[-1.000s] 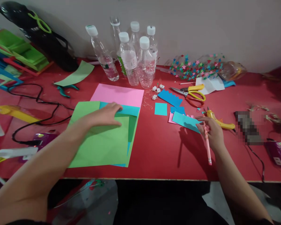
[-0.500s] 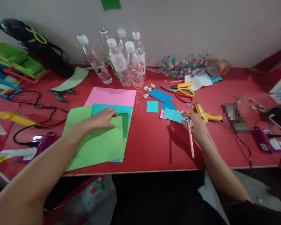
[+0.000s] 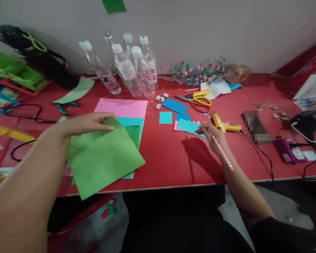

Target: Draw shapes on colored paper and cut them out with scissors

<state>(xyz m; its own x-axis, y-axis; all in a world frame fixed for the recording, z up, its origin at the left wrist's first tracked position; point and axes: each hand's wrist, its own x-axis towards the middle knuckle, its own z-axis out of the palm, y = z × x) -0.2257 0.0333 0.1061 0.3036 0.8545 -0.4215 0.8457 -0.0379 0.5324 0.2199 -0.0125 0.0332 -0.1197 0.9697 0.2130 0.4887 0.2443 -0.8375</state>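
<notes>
Green Sheet Rising Over Stacked Paper

The left hand (image 3: 94, 123) is pinching the light green sheet (image 3: 107, 154) by its upper edge, tilting it above the pink sheet (image 3: 123, 106). The right hand (image 3: 213, 137) is clamping its fingers on a pink pencil (image 3: 222, 151), hovering beside the turquoise strip (image 3: 190, 127), left of the yellow glue gun (image 3: 226, 125).

Left hand (image 3: 101, 123) grips a light green sheet (image 3: 105, 154) near its upper edge; sheet lies askew over blue (image 3: 129, 121) and pink (image 3: 123, 107) sheets. Right hand (image 3: 214, 138) holds a pink pencil (image 3: 221, 150), fingertips at the end of a turquoise strip (image 3: 190, 127). Glue gun (image 3: 225, 125) noted just beyond that hand. Capped clear bottles (image 3: 127, 74) stand at the rear of the red table (image 3: 163, 158), near the wall (image 3: 189, 28)
</notes>
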